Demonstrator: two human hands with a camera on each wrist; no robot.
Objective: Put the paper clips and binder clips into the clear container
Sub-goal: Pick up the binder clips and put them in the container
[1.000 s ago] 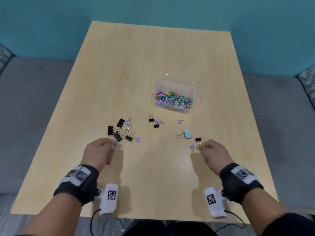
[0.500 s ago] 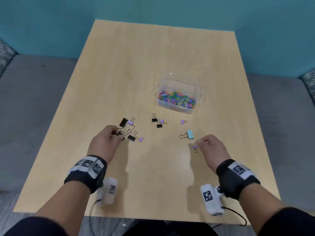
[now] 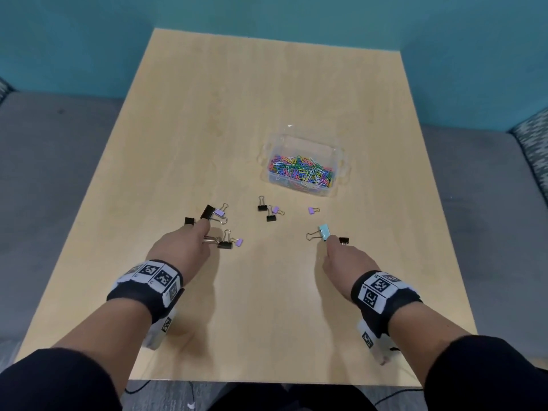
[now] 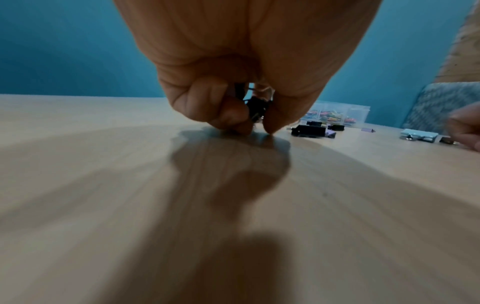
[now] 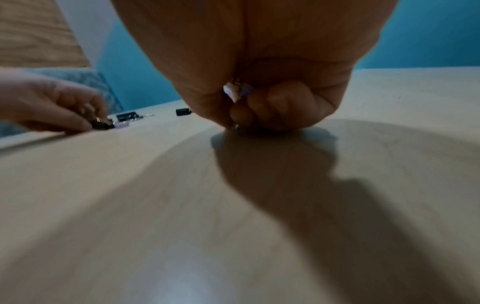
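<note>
Now that the small purple clip near our right hand [image 3: 345,256] has left the counter [image 3: 267,114], we see both hands clenched on binder clips, the left hand [image 3: 181,247] pinching black ones, the clear container [image 3: 305,167] waiting farther right.

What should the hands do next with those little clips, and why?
Probably lift and carry them to the clear container. The left hand already pinches a black binder clip, the right hand holds a purple clip, and the container stands open farther back.
</note>
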